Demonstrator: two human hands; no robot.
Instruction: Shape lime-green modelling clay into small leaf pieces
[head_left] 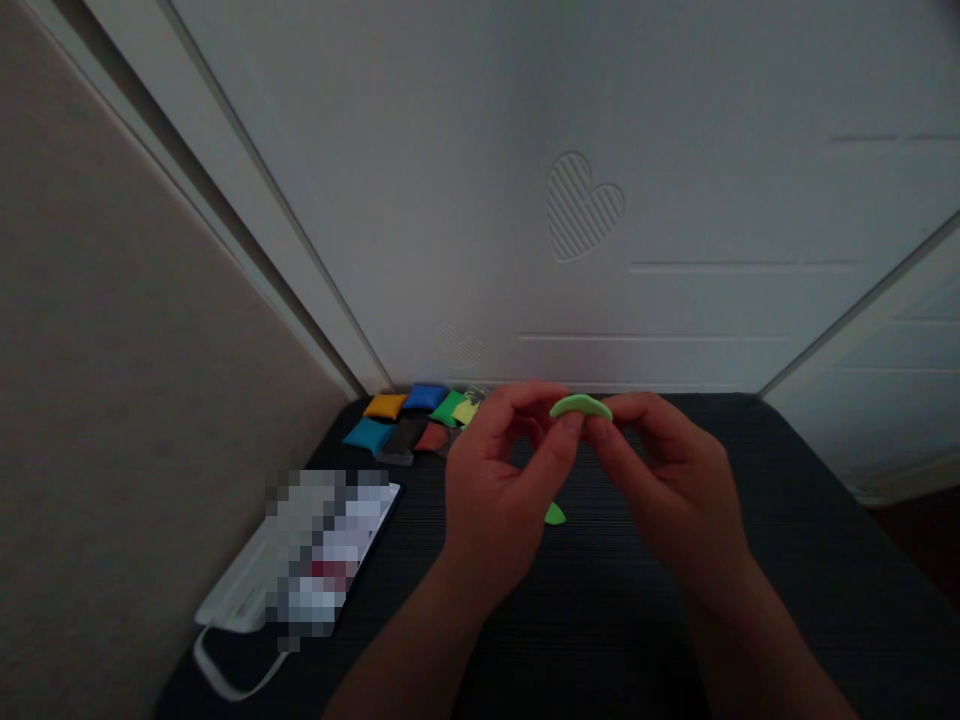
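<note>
A curved strip of light green modelling clay [580, 405] is pinched between my two hands above the table. My left hand [504, 480] grips its left part, with the thumb below and the fingers behind. My right hand [667, 470] holds the right end between thumb and forefinger. The strip bows upward in the middle. Below, a second green clay piece [555, 514] with a pointed end lies on the table, partly hidden behind my left hand.
Several small coloured clay packets, among them an orange one [385, 406] and a blue one [425, 397], lie at the table's back left. A phone [360, 540] in an open flip case [236, 590] with a strap rests at the left. A white panel [465, 200] with embossed hearts rises behind the dark table [600, 640].
</note>
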